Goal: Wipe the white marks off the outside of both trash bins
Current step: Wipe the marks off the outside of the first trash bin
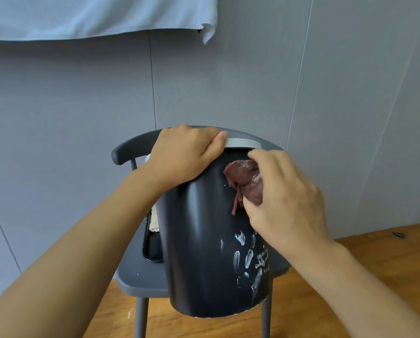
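Bin: black trash bin (204, 240) stood on grey chair (140, 279), long axis near upright, base overhanging seat's front edge.
Left hand (184, 154): gripped its grey rim (243, 143).
Right hand (284, 198): pinched maroon cloth (243, 176) against upper side.
White marks (248, 257): low, right.
Room: wall (228, 81) close behind.

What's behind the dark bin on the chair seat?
Left of and behind the bin, a black tray-like container stands on the chair, with a pale cloth at its top. The bin covers the rest of both.
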A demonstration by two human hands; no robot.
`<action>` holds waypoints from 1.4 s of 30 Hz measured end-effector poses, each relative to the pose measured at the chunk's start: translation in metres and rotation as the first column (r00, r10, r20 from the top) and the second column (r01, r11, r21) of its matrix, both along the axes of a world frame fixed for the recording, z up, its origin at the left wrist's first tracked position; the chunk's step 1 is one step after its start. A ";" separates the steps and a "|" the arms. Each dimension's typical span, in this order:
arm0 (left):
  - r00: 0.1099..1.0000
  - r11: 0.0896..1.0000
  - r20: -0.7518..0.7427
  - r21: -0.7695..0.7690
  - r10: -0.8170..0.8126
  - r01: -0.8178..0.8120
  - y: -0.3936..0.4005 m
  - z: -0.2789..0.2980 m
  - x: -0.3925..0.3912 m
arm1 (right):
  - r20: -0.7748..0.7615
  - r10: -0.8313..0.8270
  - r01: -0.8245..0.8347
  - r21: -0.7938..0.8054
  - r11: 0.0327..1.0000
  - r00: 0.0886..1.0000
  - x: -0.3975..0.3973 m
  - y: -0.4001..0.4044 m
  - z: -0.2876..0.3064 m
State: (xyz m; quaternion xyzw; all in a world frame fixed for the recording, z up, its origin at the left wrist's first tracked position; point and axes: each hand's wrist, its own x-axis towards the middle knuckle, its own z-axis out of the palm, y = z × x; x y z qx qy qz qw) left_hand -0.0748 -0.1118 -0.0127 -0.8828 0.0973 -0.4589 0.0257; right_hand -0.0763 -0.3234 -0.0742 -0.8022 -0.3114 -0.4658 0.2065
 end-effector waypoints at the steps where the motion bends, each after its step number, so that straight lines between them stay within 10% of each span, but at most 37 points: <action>1: 1.000 1.000 -0.002 -0.006 -0.001 0.001 0.001 0.000 0.000 | -0.007 0.022 -0.022 -0.037 0.999 1.000 -0.001 -0.001 -0.003; 18: 1.000 1.000 -0.006 -0.026 0.012 -0.012 0.006 0.000 0.001 | -0.345 0.348 -0.339 0.087 0.937 0.872 -0.011 -0.009 -0.010; 30: 0.999 0.999 -0.004 -0.006 -0.032 0.032 0.003 0.000 -0.005 | -0.128 0.356 -0.316 0.254 0.914 0.926 0.005 0.003 0.000; 42: 0.999 0.999 0.018 -0.009 -0.034 0.034 0.006 -0.001 -0.003 | -0.093 0.314 -0.321 -0.072 0.945 0.945 0.001 -0.008 -0.016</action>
